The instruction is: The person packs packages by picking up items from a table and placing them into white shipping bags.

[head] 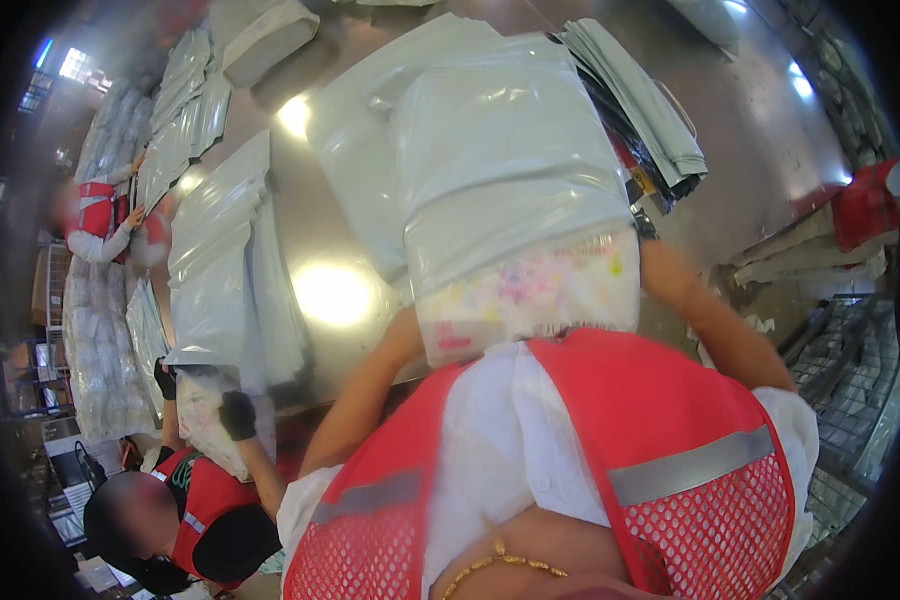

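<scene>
Right before my chest is a soft, plastic-wrapped package (517,300) with a pink and yellow floral print and some writing. A glossy pale grey plastic mailer bag (502,142) covers its far part, while the printed near end shows and meets my vest. My left hand (409,330) is at the package's left side, its fingers hidden behind it. On the opposite side, my right hand (652,259) reaches behind the package's right edge, with its fingers out of sight too. More pale grey bags (352,127) lie flat beneath, on the shiny metal table (742,127).
Folded bags with dark linings (637,105) lie at the right. On the left, a gloved co-worker (217,510) handles a similar package (202,405) by a pile of bags (217,262). Another person (97,217) stands farther off beside wrapped packs (105,345). Wire mesh (847,375) is at right.
</scene>
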`<action>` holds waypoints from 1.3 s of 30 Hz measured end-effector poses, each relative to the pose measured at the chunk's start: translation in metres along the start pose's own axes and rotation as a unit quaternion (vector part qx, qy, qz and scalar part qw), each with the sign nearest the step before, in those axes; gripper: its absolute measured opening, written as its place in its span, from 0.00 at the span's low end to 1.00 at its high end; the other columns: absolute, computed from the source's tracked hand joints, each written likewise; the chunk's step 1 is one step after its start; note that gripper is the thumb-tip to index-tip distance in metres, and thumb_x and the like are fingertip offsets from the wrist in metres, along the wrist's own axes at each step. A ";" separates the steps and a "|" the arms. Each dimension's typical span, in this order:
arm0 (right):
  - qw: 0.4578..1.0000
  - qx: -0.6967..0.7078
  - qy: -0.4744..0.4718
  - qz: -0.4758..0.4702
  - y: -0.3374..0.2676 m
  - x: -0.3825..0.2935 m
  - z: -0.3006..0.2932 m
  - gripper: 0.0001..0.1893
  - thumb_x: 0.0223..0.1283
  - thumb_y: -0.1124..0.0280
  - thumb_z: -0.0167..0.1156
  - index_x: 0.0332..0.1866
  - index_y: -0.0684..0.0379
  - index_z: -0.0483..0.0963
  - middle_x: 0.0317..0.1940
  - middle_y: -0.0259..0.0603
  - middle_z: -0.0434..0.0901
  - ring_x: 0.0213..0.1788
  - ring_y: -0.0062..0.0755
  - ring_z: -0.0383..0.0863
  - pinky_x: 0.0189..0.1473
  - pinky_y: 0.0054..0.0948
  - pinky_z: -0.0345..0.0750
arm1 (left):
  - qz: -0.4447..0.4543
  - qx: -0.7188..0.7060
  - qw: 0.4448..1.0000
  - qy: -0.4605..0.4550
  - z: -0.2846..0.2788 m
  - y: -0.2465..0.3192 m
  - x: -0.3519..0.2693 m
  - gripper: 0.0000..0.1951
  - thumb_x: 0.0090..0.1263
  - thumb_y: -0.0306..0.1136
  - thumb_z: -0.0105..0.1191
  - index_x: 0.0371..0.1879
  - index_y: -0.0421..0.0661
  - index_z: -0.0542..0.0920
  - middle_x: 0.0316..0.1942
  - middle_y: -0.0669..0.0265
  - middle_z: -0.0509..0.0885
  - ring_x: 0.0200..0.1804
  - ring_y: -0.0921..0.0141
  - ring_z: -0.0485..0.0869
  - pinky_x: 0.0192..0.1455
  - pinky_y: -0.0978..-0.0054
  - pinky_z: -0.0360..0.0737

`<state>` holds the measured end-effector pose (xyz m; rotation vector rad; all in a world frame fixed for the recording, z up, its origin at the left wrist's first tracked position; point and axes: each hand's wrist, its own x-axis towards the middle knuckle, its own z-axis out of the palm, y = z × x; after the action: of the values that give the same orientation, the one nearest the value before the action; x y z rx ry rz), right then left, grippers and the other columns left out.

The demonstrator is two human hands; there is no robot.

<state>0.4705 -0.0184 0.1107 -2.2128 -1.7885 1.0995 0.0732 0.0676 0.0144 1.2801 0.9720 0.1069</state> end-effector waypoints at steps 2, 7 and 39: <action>0.996 -0.079 0.040 0.008 0.039 -0.012 0.046 0.15 0.62 0.67 0.56 0.49 0.64 0.77 0.38 0.59 0.83 0.41 0.55 0.84 0.43 0.45 0.80 | 0.006 -0.002 1.000 0.000 0.013 -0.002 -0.012 0.20 0.74 0.40 0.48 0.61 0.45 0.73 0.46 0.55 0.83 0.46 0.61 0.82 0.47 0.65 0.78; 0.984 -0.060 0.161 0.047 0.095 0.039 0.066 0.12 0.60 0.69 0.55 0.45 0.62 0.78 0.37 0.58 0.82 0.42 0.60 0.82 0.43 0.48 0.79 | -0.003 -0.006 1.000 -0.001 0.011 0.001 0.004 0.19 0.74 0.40 0.47 0.60 0.45 0.74 0.43 0.56 0.83 0.44 0.62 0.82 0.45 0.66 0.78; 0.966 0.182 0.173 0.057 0.066 0.120 -0.023 0.14 0.60 0.62 0.54 0.37 0.59 0.84 0.33 0.48 0.86 0.39 0.37 0.86 0.43 0.37 0.79 | 0.012 -0.051 0.988 0.143 -0.073 0.055 0.036 0.07 0.77 0.37 0.45 0.42 0.47 0.70 0.23 0.71 0.70 0.24 0.75 0.67 0.26 0.77 0.64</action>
<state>0.5444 0.0752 0.0388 -2.1374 -1.2243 0.8993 0.0711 0.1614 0.0437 1.2018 1.1812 0.3624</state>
